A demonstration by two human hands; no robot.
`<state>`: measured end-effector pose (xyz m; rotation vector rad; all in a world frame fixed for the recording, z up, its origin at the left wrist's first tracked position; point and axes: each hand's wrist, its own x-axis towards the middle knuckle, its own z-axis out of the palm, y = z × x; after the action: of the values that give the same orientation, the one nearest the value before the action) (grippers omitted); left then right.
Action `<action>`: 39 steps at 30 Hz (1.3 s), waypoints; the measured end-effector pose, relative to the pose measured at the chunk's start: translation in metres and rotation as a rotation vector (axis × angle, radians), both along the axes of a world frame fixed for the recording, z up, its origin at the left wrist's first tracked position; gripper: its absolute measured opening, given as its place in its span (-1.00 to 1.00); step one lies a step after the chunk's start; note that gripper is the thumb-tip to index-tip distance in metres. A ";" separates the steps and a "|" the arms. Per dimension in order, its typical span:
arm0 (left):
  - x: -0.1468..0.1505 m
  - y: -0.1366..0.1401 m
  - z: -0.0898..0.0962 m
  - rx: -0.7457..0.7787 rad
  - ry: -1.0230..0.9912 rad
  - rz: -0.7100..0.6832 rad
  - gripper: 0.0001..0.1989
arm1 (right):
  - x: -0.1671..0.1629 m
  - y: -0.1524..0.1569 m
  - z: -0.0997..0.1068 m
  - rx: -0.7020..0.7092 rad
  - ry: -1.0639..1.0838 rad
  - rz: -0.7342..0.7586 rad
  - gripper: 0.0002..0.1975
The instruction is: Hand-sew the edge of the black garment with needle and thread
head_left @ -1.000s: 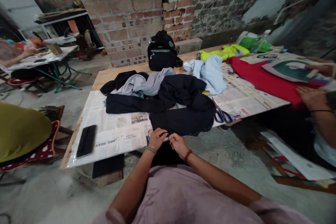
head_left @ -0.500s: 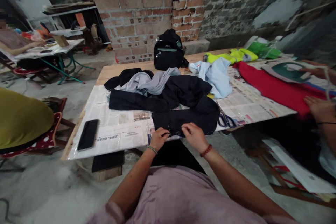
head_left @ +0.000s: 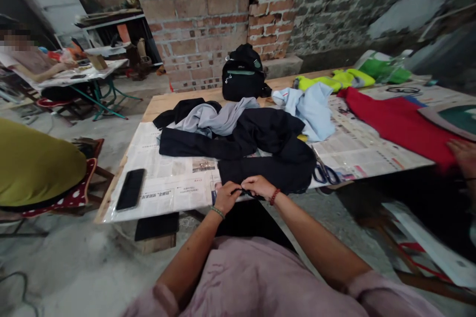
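A dark garment [head_left: 269,171] lies along the near edge of the table, its long, leg-like parts bunched and folded back. My left hand [head_left: 226,197] is closed on its near edge, thumb and forefinger pinching the cloth. Close beside it, my right hand [head_left: 259,186] pinches the same raised bit of edge, the fingertips of both hands nearly touching. Whether a needle or thread is between the right fingers is too small to tell. Dark-handled scissors [head_left: 326,173] rest just right of the garment. A grey cloth [head_left: 208,116] lies heaped behind it.
Newspaper under clear plastic covers the table [head_left: 156,178]. A phone [head_left: 131,189] lies at left, a black backpack [head_left: 243,74] stands behind, and a light blue cloth [head_left: 308,109] lies right. A co-worker's hand [head_left: 463,156] is by red fabric [head_left: 394,119] and an iron [head_left: 455,116].
My right hand has come down and left to meet my left hand at the garment's edge. At right, the co-worker's iron has moved right and nearer along the red fabric.
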<state>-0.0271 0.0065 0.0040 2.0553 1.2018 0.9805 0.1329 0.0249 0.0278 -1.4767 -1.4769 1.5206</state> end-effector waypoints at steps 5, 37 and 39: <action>0.002 0.000 0.001 -0.015 0.063 0.037 -0.88 | 0.003 -0.004 -0.006 0.061 0.103 -0.088 -0.85; 0.005 0.003 -0.005 0.010 0.124 -0.009 -0.81 | -0.005 -0.006 -0.003 -0.026 0.241 -0.153 -0.87; 0.005 0.003 -0.003 0.012 0.141 -0.007 -0.83 | -0.009 -0.009 -0.003 0.004 0.239 -0.196 -0.91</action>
<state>-0.0217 0.0097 0.0006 2.1668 1.2617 0.8529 0.1244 0.0161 0.0244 -1.3410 -1.1608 1.5140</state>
